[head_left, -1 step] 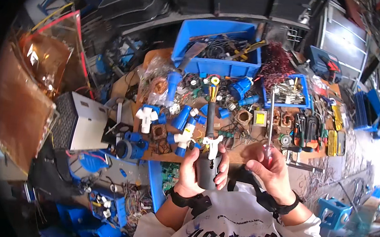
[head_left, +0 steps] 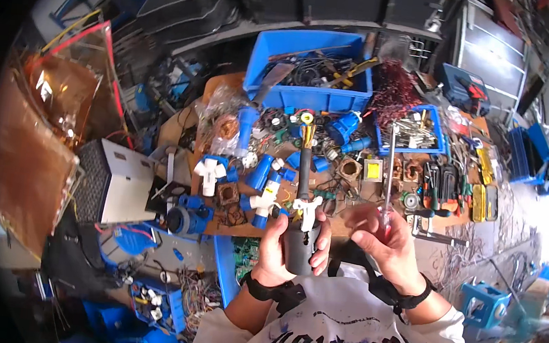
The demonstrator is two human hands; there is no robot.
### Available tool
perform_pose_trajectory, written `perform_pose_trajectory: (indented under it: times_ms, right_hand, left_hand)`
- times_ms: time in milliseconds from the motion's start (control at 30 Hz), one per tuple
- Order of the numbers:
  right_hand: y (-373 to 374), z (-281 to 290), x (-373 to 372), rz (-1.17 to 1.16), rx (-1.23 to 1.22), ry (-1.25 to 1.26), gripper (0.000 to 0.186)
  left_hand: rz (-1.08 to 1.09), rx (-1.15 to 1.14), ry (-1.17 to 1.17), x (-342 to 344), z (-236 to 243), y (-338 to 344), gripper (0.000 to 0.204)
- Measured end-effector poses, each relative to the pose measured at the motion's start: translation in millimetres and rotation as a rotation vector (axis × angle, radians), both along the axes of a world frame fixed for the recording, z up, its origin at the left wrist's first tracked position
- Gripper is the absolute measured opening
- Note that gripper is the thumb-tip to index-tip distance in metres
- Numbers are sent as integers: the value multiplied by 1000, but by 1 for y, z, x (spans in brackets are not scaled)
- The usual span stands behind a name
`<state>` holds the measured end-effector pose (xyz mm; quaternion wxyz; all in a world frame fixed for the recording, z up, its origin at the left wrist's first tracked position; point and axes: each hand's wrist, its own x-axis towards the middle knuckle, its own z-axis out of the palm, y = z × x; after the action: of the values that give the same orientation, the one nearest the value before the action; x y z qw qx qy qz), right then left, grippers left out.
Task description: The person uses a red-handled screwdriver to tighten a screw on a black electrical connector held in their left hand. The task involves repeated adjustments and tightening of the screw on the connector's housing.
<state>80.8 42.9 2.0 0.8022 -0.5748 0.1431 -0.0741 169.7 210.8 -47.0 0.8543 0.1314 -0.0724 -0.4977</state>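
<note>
My left hand (head_left: 269, 252) is closed around a black cylindrical housing (head_left: 299, 254) in front of my chest. A white plastic piece (head_left: 308, 210) sits at the top of that housing. A thick black cable (head_left: 304, 175) extends up from it, away from me, with bare yellowish wires (head_left: 307, 137) at the far end. To the right, my right hand (head_left: 395, 254) grips a screwdriver (head_left: 389, 174) by its red, partly see-through handle. Its long metal shaft points away from me, apart from the housing; the fingers partly hide the handle.
A large blue crate (head_left: 310, 99) of cables and tools stands at the back of the cluttered workbench (head_left: 220, 218). Right of it is a blue tray (head_left: 409, 150) of metal parts. White fittings (head_left: 210, 174) and blue connectors lie left; pliers (head_left: 431, 183) and clamps lie right.
The surroundings have shifted slightly left in view. Both hands keep their holds, and the housing and screwdriver stay almost in the same place.
</note>
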Motion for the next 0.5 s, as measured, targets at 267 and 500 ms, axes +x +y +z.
perform_pose_trajectory:
  times_ms: [267,500]
  right_hand:
    - [9,29,9,90,239,16,31]
    - [11,38,14,76,218,-45,31]
  left_hand:
    - [-195,121,-45,-7,4,-5,64]
    - [-90,163,-102,-14,16,-4,61]
